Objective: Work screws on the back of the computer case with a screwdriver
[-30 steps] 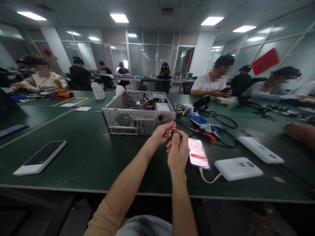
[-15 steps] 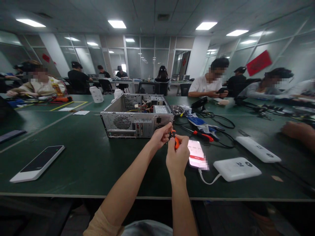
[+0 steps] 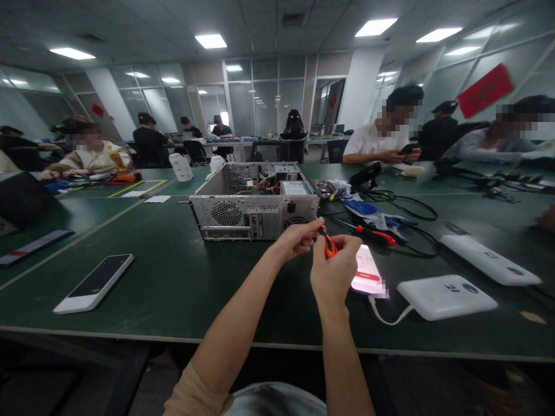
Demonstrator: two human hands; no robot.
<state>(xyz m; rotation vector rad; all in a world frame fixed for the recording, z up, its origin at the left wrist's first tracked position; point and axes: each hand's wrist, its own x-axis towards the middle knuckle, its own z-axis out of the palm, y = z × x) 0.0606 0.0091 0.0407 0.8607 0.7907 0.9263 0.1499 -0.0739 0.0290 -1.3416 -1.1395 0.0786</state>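
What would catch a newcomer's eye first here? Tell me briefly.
The two hands raised at the middle: the left hand and right hand both hold a small orange screwdriver. Just beyond them, an open computer case sits on the green table. Right of the hands, a lit phone is cabled to a white power bank.

A: Light comes from the ceiling panels [image 3: 210, 41], bright white rectangles, blown out at their centres. The room is evenly lit, fairly dim lower down.

B: Shadows?

A: Soft ones only; the green counter [image 3: 173, 271] carries a faint sheen, no hard glare. The phone screen [image 3: 367, 271] glows pink-white and is overexposed.

B: Sharpness?

A: Centre is fair. The wide lens bends straight lines toward the edges, the right side smears, and the space under the counter falls to near black.
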